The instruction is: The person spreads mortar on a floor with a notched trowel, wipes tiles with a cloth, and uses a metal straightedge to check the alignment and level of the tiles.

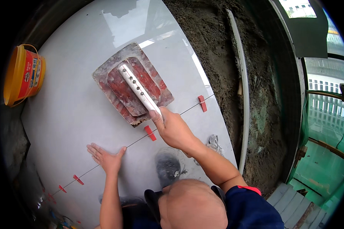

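My right hand (pixel 176 129) is closed round the white, bolt-studded handle of a worn red, flat-headed tile mallet (pixel 137 87). Its broad square head is over the large glossy pale grey tile (pixel 68 84); I cannot tell whether it touches the surface. My left hand (pixel 106 158) lies flat on the tiles, fingers stretched out, beside the joint line. A red wedge (pixel 150 133) is set in that joint between my hands. Another red wedge (pixel 202 103) sits farther right, and a red wedge (pixel 78 179) at the lower left has several more beyond it.
At the left stands a yellow bucket (pixel 34 72) with a red label. Rough dark mortar (pixel 206 42) borders the tile on the right, with a long pale bar (pixel 240 87) lying along it. A crumpled grey-white scrap (pixel 215 143) is near my right forearm. Green netting (pixel 321 168) hangs far right.
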{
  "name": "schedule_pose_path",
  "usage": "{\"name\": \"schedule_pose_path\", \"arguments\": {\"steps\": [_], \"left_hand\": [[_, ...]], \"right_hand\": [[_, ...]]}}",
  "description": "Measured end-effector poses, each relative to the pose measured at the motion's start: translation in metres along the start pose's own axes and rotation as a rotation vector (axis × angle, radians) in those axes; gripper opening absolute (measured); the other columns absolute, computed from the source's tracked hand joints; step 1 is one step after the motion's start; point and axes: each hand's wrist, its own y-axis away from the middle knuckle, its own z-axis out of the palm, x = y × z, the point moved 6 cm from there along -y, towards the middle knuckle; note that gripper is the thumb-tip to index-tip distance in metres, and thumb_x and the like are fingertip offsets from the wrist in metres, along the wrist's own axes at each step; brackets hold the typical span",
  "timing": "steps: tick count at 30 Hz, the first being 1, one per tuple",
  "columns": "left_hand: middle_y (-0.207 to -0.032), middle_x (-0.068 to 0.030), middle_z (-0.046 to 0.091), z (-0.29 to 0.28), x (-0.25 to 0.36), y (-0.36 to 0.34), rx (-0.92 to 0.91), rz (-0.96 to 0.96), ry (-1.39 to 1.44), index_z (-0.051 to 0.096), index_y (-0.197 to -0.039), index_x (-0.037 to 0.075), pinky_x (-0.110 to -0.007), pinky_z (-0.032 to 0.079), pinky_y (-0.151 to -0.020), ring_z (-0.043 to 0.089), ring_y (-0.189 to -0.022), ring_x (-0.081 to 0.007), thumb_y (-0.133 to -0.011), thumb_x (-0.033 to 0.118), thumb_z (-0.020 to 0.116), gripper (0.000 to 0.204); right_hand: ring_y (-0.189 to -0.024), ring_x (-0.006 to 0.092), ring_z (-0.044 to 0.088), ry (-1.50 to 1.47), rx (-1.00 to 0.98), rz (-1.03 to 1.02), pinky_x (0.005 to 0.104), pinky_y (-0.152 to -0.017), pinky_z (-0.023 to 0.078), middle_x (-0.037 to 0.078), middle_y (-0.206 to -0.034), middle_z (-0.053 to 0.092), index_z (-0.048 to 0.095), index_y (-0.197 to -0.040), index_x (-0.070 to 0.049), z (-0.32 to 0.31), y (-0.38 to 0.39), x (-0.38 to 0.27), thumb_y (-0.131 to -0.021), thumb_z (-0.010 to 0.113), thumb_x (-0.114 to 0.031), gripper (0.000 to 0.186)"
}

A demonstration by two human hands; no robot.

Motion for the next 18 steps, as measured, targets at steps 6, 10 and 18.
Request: {"name": "schedule_pose_path", "arguments": {"steps": [6,10,18], "left_hand": [[-0.156,-0.0301,-0.003,0.001,0.0,0.003,-0.04,-0.032,-0.027,-0.002,-0.147,-0.01,-0.051,0.006,-0.117,-0.006,-0.146,-0.0398,-0.057,0.059,0.083,0.142],[-0.156,-0.0292,-0.004,0.011,-0.003,-0.001,-0.037,0.046,0.028,-0.001,-0.148,-0.008,-0.052,0.006,-0.117,-0.005,-0.146,-0.041,-0.065,0.058,0.079,0.134],[-0.157,-0.025,0.01,0.007,-0.103,0.039,0.157,-0.043,0.333,0.016,-0.148,-0.008,-0.043,0.009,-0.118,0.009,-0.146,-0.0371,-0.099,0.032,0.044,0.07]], "right_hand": [[-0.07,0.0426,0.063,0.124,-0.079,0.067,0.0494,-0.068,0.05,0.023,-0.073,0.065,0.054,-0.094,0.003,0.042,-0.043,0.028,-0.1,0.037,-0.047,0.054],[-0.083,0.0433,0.064,0.042,-0.136,-0.056,0.0499,-0.075,0.05,0.027,-0.087,0.066,0.059,-0.097,0.006,0.056,-0.065,0.008,-0.099,0.039,-0.048,0.057],[-0.093,0.0442,0.062,-0.053,-0.179,-0.124,0.0489,-0.085,0.047,0.03,-0.097,0.064,0.058,-0.105,0.008,0.079,-0.077,-0.003,-0.1,0.038,-0.047,0.059]]}}
